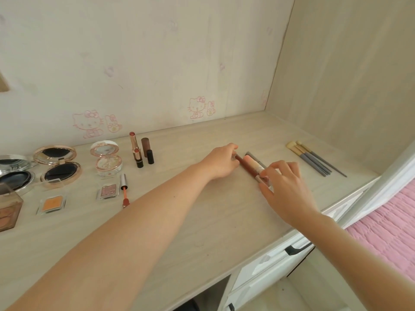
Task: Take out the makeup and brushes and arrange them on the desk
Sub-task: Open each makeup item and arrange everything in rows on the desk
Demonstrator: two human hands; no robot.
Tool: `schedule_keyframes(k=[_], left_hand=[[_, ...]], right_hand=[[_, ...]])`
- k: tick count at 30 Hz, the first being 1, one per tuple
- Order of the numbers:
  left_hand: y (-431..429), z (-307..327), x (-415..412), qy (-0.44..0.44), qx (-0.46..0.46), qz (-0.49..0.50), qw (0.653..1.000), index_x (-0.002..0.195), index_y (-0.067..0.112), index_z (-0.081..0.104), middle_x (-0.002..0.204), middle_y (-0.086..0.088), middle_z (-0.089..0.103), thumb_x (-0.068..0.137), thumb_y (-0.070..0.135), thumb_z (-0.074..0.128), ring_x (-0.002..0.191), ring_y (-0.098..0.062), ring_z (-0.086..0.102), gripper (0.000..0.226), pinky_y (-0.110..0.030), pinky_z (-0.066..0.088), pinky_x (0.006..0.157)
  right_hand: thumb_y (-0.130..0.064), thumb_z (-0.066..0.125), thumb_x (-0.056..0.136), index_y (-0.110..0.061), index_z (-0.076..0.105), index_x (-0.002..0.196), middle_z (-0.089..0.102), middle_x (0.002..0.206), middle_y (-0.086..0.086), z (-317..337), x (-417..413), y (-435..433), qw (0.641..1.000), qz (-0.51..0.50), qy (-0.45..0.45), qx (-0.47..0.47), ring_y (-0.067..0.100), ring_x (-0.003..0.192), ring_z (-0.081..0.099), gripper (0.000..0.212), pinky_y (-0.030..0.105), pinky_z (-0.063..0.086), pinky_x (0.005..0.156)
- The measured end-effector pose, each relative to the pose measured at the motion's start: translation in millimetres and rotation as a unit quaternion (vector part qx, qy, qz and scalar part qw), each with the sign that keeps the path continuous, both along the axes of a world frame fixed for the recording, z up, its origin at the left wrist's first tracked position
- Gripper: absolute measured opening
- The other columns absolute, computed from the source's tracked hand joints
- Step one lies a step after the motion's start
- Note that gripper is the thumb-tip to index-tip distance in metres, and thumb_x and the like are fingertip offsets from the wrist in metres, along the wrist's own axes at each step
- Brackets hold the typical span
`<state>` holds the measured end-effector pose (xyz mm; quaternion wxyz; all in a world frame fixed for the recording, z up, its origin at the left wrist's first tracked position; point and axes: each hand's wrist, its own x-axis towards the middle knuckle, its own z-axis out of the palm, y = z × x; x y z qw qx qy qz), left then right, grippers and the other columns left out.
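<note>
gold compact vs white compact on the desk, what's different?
The gold compact has a gold rim; the white compact has a white floral case. The gold compact's base looks black; the white compact's is pale pink and patterned. The gold compact looks wider than the white one. Both lie open on the desk, lids raised.

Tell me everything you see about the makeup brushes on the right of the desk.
The makeup brushes lie flat in a tight cluster on the desk, near its right end. Pale cream bristles, gold-looking ferrules, slim grey handles. Bristle ends point toward the back wall, handle tips toward the front edge, slightly fanned. Neither hand touches them.
</note>
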<state>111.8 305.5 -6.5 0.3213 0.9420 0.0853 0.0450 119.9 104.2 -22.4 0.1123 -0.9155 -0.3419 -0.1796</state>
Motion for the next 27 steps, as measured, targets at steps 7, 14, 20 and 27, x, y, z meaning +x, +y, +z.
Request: schedule_keyframes(k=[7, 14, 20, 27], left_hand=[[-2, -6, 0, -0.068, -0.063, 0.045, 0.995, 0.134, 0.017, 0.05, 0.12, -0.003, 0.061, 0.09, 0.016, 0.061, 0.104, -0.015, 0.054, 0.045, -0.019, 0.035, 0.087], [-7, 1, -15, -0.106, -0.309, 0.099, 0.94, 0.101, 0.007, 0.069, 0.094, -0.007, 0.064, 0.08, -0.004, 0.07, 0.081, -0.02, 0.067, 0.024, -0.03, 0.057, 0.084], [-5, 20, -46, -0.116, -0.415, 0.084, 0.899, 0.097, -0.002, 0.068, 0.085, -0.006, 0.059, 0.078, -0.01, 0.07, 0.08, -0.021, 0.065, 0.021, -0.032, 0.059, 0.082], [17, 40, -96, -0.155, -0.437, 0.09, 0.882, 0.093, -0.003, 0.069, 0.091, -0.008, 0.062, 0.075, -0.009, 0.073, 0.081, -0.019, 0.069, 0.019, -0.032, 0.058, 0.083]], right_hand=[[-0.029, 0.057, 0.092, -0.017, 0.06, 0.115, 0.049, 0.123, 0.002, -5, 2, 4, 0.999, -0.013, 0.043, 0.026, 0.026, 0.118, 0.036, 0.027, 0.033, 0.043, 0.088], [-0.023, 0.057, 0.091, -0.013, 0.062, 0.114, 0.05, 0.123, 0.003, -4, -1, 7, 0.996, -0.026, 0.063, 0.049, 0.027, 0.118, 0.035, 0.026, 0.034, 0.042, 0.088], [-0.016, 0.064, 0.087, -0.01, 0.067, 0.105, 0.056, 0.116, 0.004, 4, -10, 1, 0.993, 0.007, 0.035, 0.113, 0.029, 0.114, 0.038, 0.019, 0.033, 0.04, 0.087], [-0.023, 0.065, 0.088, -0.031, 0.059, 0.095, 0.062, 0.088, -0.019, 28, -37, 11, 0.961, 0.076, 0.14, 0.228, -0.01, 0.08, 0.052, 0.013, 0.002, 0.038, 0.066]])
